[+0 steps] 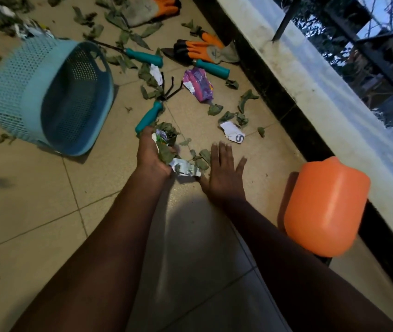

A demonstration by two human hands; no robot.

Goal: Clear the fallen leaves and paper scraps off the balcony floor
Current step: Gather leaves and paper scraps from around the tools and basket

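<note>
hand rake and orange jug flank scraps

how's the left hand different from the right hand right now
The bare left hand grips a bunch of green leaves and crumpled paper scraps; the bare right hand holds nothing. The left hand's fingers are curled, while the right hand's are straight and spread, palm down beside the loose leaves on the beige tiled floor. Both are ungloved and reach toward the same patch of litter.
</note>
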